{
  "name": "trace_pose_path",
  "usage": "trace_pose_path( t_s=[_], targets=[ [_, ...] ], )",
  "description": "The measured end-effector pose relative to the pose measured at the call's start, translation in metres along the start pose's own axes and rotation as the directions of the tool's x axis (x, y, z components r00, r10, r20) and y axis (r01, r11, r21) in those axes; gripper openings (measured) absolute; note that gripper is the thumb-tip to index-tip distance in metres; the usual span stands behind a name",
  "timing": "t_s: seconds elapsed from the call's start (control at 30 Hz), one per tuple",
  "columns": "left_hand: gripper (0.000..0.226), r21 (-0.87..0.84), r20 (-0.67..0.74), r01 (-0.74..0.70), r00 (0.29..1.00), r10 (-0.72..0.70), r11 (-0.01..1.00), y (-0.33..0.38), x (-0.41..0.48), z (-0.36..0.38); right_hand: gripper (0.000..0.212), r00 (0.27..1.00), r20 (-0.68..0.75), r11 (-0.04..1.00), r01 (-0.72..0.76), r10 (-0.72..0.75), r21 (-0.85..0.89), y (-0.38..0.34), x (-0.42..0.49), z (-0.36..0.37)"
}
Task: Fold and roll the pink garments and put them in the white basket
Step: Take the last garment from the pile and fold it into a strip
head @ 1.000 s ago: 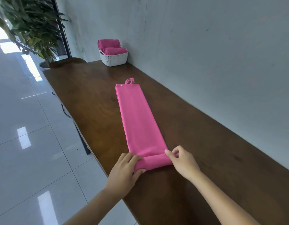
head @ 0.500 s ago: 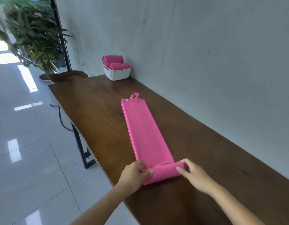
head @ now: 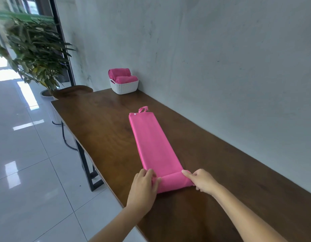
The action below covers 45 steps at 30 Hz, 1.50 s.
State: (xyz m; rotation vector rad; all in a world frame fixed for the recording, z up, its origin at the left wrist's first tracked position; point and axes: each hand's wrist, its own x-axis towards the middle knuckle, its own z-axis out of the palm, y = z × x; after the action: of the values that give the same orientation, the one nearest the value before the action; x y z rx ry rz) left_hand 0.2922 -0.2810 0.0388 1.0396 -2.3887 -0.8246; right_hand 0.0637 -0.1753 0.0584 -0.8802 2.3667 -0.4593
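A pink garment lies folded into a long narrow strip on the brown table, with a loop and a white snap at its far end. Its near end is rolled into a short roll. My left hand grips the roll's left end, fingers curled over it. My right hand pinches the right end. The white basket stands at the table's far end against the wall and holds two rolled pink garments.
A grey wall runs along the table's right side. The table's left edge drops to a glossy tiled floor. A potted plant stands beyond the far left corner, beside a small dark wooden stool.
The roll at the near end has grown thicker as both hands turn it toward the basket. The camera has tilted up, so everything sits lower in view.
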Motion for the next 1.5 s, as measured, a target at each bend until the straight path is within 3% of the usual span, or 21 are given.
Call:
trace_pose_path(
  t_s=[0.13,0.27,0.33,0.47,0.63,0.8,0.97,1.1,1.17,1.3,1.5],
  targets=[
    [0.045,0.095,0.081,-0.116,0.991,0.109,0.989,-0.005,-0.004,0.001,0.071,0.998,-0.068,1.000,-0.013,0.012,-0.015,-0.002,0.005,0.005],
    [0.034,0.101,0.065,-0.109,0.993,0.103,0.989,-0.008,0.001,-0.002,0.049,0.971,-0.207,0.993,0.113,-0.115,-0.022,-0.007,-0.004,0.012],
    [0.027,0.059,0.088,-0.051,0.995,0.046,0.997,-0.012,0.011,-0.005,0.041,0.942,-0.251,0.973,0.231,-0.224,-0.005,-0.007,-0.006,0.014],
    [0.025,-0.059,0.193,0.147,0.972,-0.133,0.987,-0.022,0.033,-0.013,0.045,0.920,-0.190,0.940,0.336,-0.341,-0.063,-0.003,-0.005,0.013],
    [0.036,-0.207,0.252,0.352,0.921,-0.298,0.913,-0.028,0.053,-0.014,0.055,0.939,-0.125,0.946,0.325,-0.321,0.012,0.006,0.008,0.010],
    [0.050,-0.250,0.160,0.459,0.888,-0.431,0.853,-0.028,0.065,-0.010,0.068,0.950,-0.158,0.945,0.292,-0.268,0.150,0.000,0.025,0.015],
    [0.030,-0.109,-0.027,0.354,0.933,-0.358,0.929,-0.017,0.067,-0.005,0.067,0.975,-0.146,0.959,0.196,-0.168,0.206,-0.004,0.040,0.019],
    [0.022,-0.166,-0.091,0.209,0.970,-0.226,0.964,-0.019,0.060,-0.004,0.074,0.986,-0.131,0.977,0.128,-0.106,0.173,-0.012,0.050,0.017],
    [0.021,-0.186,-0.058,0.137,0.987,-0.150,0.973,-0.019,0.055,-0.005,0.074,0.990,-0.130,0.990,0.079,-0.064,0.119,-0.019,0.052,0.015],
    [0.051,-0.110,0.069,0.068,0.996,-0.060,0.992,-0.027,0.047,-0.003,0.073,0.990,-0.140,0.998,0.014,-0.004,0.069,-0.030,0.052,0.015],
    [0.047,-0.062,0.110,-0.006,0.994,0.013,0.998,-0.032,0.062,-0.008,0.047,0.974,-0.155,0.978,0.182,-0.165,0.104,-0.026,0.031,0.013]
  ],
)
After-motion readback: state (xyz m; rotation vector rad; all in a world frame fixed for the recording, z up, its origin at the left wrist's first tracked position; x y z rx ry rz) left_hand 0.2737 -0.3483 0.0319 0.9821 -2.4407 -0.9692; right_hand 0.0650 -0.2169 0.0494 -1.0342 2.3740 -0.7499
